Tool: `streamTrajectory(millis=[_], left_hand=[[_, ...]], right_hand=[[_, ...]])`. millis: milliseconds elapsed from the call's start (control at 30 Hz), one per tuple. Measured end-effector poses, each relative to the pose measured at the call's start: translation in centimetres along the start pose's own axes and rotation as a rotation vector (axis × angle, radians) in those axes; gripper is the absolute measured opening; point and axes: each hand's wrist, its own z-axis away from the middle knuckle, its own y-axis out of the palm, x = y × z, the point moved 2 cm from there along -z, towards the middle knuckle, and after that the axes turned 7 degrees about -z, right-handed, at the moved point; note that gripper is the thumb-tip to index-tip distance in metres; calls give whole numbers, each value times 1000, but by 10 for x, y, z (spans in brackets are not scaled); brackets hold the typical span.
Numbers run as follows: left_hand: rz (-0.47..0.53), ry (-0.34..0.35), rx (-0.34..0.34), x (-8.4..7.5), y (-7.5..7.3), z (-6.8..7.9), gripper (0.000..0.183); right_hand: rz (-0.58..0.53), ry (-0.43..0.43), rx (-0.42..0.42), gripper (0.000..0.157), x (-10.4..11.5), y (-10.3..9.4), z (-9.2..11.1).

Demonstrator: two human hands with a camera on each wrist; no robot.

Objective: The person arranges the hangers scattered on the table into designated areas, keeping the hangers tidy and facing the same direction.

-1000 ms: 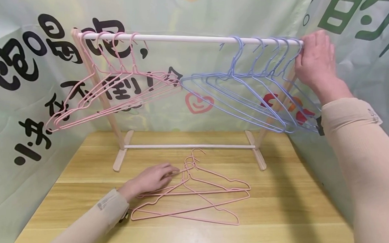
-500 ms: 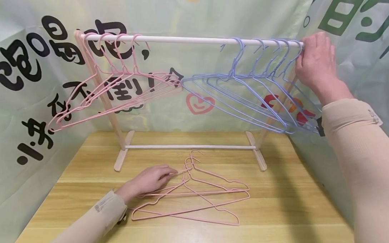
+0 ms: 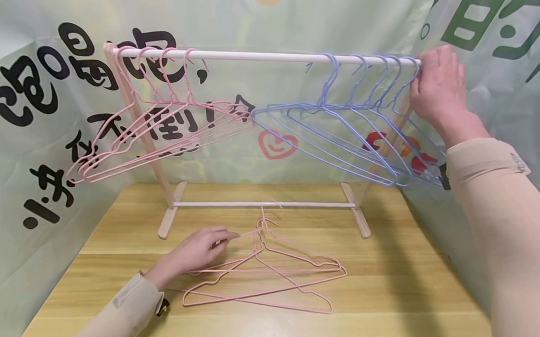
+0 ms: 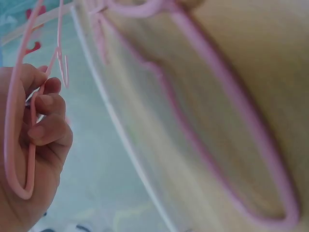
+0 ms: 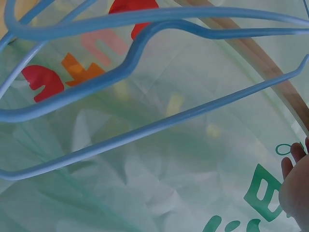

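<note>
My left hand (image 3: 200,248) grips one shoulder of a pink clothes hanger (image 4: 33,159), its fingers curled round the wire in the left wrist view. That hanger overlaps other pink hangers (image 3: 265,290) lying flat on the table. At the upper right, my right hand (image 3: 442,85) holds the top corner of a clothes rack (image 3: 256,56), where the white rail meets the wooden post. Only part of the right hand shows at the edge of the right wrist view. Several blue hangers (image 3: 330,91) hang from the rail beside it.
Several pink hangers (image 3: 165,103) hang at the rail's left end. The rack's wooden feet (image 3: 166,223) stand on the wood-grain table (image 3: 427,273), joined by a low white bar (image 3: 264,204). A printed cloth backdrop (image 3: 275,15) stands behind and at both sides.
My left hand has drawn back slightly left with the gripped pink hanger, whose hook has risen toward the low bar. My right hand stays on the rack corner.
</note>
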Motion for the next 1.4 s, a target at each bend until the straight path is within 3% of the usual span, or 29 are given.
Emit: streamTrajectory(millis=[133, 267, 500, 767, 1033, 1233, 1400], left_hand=[[-17, 24, -94, -2, -19, 2, 33], [-52, 92, -238, -2, -42, 4, 33], [-201, 112, -449, -6, -99, 9, 39], [-373, 84, -508, -17, -169, 15, 39], [-624, 114, -627, -34, -232, 2, 40], [-733, 136, -646, -43, -262, -11, 41], [-863, 153, -632, -43, -270, -20, 39]], right_hand=[[-4, -5, -2, 32, 0, 0, 0], [0, -1, 1, 33, 1, 0, 1], [7, -7, -8, 32, 2, -1, 1], [-1, -7, -12, 32, 1, 0, 1], [0, -2, -11, 33, -2, -1, -1], [-7, -5, 0, 32, -1, 1, 0], [-8, -13, -7, 32, 0, 2, 3]])
